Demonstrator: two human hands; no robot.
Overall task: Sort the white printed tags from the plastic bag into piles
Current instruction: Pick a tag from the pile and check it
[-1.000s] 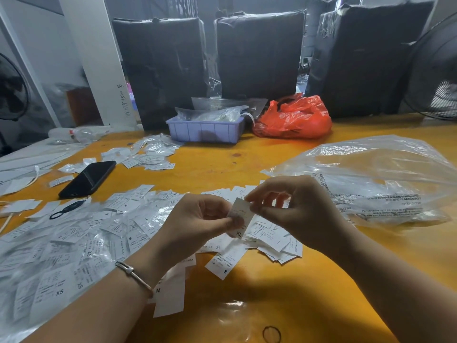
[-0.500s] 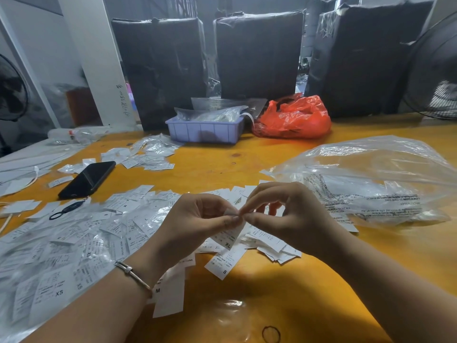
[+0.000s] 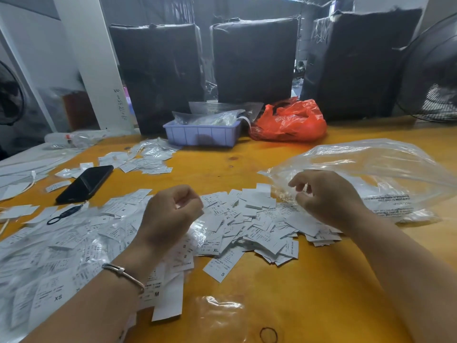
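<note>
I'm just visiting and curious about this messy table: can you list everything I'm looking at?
tags: many, white, heaped mid-table, more spread left
clear bag: one, see-through, right of the heap
phone: one, black, left on the table
tray: one, lilac, far edge, holding clear packets
red bag: one, red-orange, right of the tray
wrapped boxes: three, black, behind the table
fans: two, dark, far right and far left
rubber band: one, dark, near edge
table: one, yellow
bracelet: one, silver, left wrist
left hand: curled above the heap
right hand: curled at the bag's mouth
</note>
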